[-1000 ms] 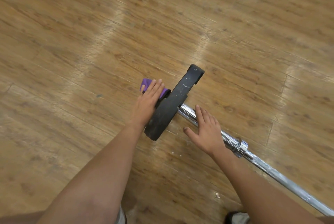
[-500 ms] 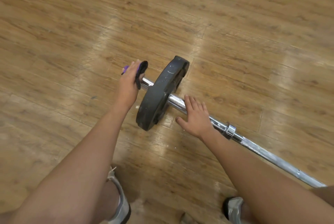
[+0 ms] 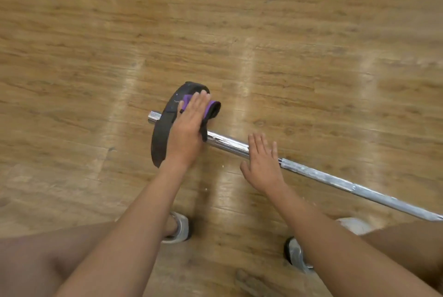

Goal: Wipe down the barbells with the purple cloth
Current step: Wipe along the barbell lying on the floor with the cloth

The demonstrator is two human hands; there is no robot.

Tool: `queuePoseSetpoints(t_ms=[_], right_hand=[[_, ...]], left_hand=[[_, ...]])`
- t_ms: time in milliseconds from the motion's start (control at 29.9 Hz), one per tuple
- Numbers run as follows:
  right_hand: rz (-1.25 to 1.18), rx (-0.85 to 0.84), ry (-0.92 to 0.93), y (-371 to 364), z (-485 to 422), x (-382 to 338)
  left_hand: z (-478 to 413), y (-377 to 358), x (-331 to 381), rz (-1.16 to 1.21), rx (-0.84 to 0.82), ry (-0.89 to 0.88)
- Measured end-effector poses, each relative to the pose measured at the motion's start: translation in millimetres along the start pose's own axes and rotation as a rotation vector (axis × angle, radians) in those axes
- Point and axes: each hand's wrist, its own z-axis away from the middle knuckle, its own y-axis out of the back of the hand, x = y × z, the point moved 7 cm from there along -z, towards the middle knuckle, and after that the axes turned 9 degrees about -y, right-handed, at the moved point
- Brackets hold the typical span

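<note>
The left hand, its fingers straight and flat, pressed the purple cloth against the upper inner face of the black plate, while the right hand, equally flat and relaxed, rested on the barbell shaft near that plate's right.

Bare: left hand, right hand, both forearms and knees. Footwear: left shoe and right shoe, pale grey-white trainers with dark sole edges. Blurred; finer detail not legible.
</note>
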Motion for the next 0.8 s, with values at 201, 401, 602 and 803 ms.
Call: queuePoseSetpoints(t_ms=[201,401,602,803], right_hand=[[-0.031,-0.049,-0.195,-8.2,30.4,64.9],[0.007,-0.204,-0.213,-33.1,41.9,85.6],[0.063,-0.184,-0.211,-43.7,45.1,86.8],[0.076,-0.173,-0.231,-49.2,42.4,87.1]], left_hand=[[20.7,-59.6,9.5,-0.080,-0.336,0.010],[43.1,-89.5,-7.6,-0.198,-0.619,0.081],[63.9,-107.5,-34.0,-0.234,-0.684,0.179],[68.4,-126.2,-7.6,-0.201,-0.718,0.035]])
